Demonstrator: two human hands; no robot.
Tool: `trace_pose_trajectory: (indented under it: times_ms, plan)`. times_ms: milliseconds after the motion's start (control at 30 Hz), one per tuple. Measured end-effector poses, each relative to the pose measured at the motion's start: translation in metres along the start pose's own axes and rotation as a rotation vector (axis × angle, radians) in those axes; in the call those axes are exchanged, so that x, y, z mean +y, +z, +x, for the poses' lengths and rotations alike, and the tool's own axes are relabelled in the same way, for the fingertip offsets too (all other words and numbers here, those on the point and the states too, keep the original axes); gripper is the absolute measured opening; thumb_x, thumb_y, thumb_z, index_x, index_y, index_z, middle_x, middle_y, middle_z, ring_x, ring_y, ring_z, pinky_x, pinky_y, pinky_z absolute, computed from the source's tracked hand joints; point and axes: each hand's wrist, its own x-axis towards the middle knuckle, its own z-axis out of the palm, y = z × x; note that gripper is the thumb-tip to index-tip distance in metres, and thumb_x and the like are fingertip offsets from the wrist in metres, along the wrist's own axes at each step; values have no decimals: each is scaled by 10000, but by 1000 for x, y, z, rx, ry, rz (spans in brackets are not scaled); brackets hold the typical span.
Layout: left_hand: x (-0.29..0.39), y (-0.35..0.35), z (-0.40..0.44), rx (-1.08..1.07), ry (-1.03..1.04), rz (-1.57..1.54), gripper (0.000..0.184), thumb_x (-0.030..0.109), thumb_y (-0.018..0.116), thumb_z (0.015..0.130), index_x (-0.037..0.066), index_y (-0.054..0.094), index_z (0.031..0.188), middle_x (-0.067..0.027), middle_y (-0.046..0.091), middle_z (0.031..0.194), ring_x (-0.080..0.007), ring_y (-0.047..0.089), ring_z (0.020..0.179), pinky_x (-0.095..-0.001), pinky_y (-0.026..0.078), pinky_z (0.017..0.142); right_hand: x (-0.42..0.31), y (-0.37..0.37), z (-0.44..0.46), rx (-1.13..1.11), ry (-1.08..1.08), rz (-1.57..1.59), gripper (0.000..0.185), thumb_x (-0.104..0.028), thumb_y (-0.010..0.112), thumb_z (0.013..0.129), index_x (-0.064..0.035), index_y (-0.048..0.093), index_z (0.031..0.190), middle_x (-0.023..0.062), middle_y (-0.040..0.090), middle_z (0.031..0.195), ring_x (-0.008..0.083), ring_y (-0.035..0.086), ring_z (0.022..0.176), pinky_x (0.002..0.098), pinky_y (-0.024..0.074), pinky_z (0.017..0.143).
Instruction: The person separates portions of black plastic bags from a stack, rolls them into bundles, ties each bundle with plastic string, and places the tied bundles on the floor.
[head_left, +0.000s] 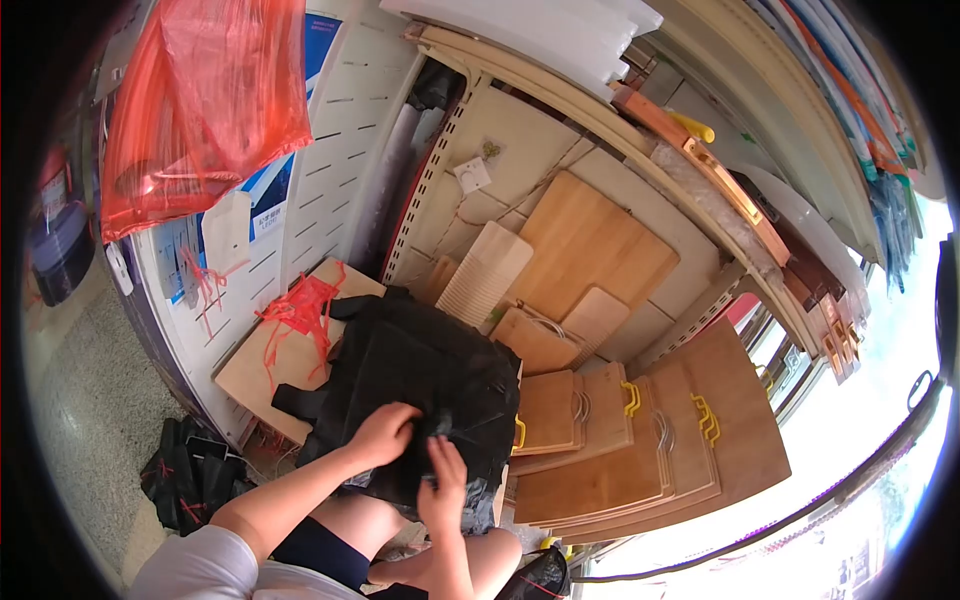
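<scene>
A stack of black plastic bags (415,345) lies spread over a small wooden-topped table in front of my lap. My left hand (385,434) is on the upper bag, its fingers bent and closed on the crumpled plastic near the middle. My right hand (444,484) lies just beside it on the same black plastic, fingers stretched out and slightly apart. The bag's handle loops stick out at the left side. Next to them on the wooden top (253,372) is a tangle of red plastic strips (303,318).
Wooden cutting boards (600,485), several with yellow handles, lean at the right. A washboard (487,272) and a large board (590,240) stand behind. Red plastic bags (205,110) hang at upper left. Black bundles (190,475) lie on the floor.
</scene>
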Motion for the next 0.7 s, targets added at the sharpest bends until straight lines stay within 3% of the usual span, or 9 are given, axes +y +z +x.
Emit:
trace_pose_trajectory:
  times_ms: [67,100,200,233,333,367,467,533,700]
  plan:
    - [-3,-6,1,213,-105,-33,259,74,525,839,6,567,1085,-194,599,1033,-369,568,1004,-423,452,888,6,19,-6,-168,-73,-197,658,32,571,627,-89,552,1273,161,491,1339,358,400,1287,499,293,1080]
    - [-12,-10,2,196,-162,-40,350,102,510,864,17,516,1203,-208,553,1182,-364,531,1110,-420,432,944,7,28,-11,-254,-59,-299,672,8,595,631,-96,533,1292,153,471,1361,356,382,1302,526,276,1079]
    - [-17,-13,3,123,3,94,440,134,504,879,47,458,1308,-206,452,1344,-398,438,1232,-421,377,1023,4,36,-15,-381,-28,-411,702,-76,670,651,-104,491,1329,135,430,1403,344,344,1332,576,237,1078]
    - [-12,-16,3,-29,-5,95,500,229,508,895,105,428,1372,-183,355,1446,-412,306,1338,-474,267,1100,1,36,-16,-405,-17,-418,712,-106,696,659,-104,479,1338,130,420,1413,340,335,1340,588,225,1078]
    - [-16,-12,-3,-222,182,568,534,325,504,906,157,406,1403,-149,297,1492,-388,223,1388,-505,177,1126,-12,31,-15,-379,-20,-411,684,-259,766,702,-87,503,1310,123,476,1364,331,363,1323,618,232,1059]
    - [-31,-6,-5,-286,159,651,577,434,496,896,194,402,1413,-139,284,1504,-373,174,1409,-535,123,1129,-21,24,-13,-362,-57,-402,601,-287,753,747,-48,542,1256,160,525,1299,348,429,1268,559,302,1044]
    - [-44,-3,-8,-321,142,623,584,437,501,892,184,406,1409,-144,288,1500,-378,190,1402,-521,141,1130,-1,18,-19,-87,-70,-92,490,-269,741,774,-8,588,1159,192,582,1186,361,514,1165,478,393,987]
    - [-46,0,-11,-302,146,609,600,432,504,887,132,411,1398,-161,298,1491,-381,206,1396,-503,155,1132,6,15,-24,129,105,-248,386,-201,719,788,44,591,1057,221,602,1073,365,581,978,457,468,842]
    - [-48,3,-10,-255,164,636,638,418,529,856,47,430,1365,-182,338,1464,-379,259,1374,-480,181,1129,-4,15,-26,88,749,396,315,-165,729,805,27,598,1017,52,601,755,136,562,595,254,460,527]
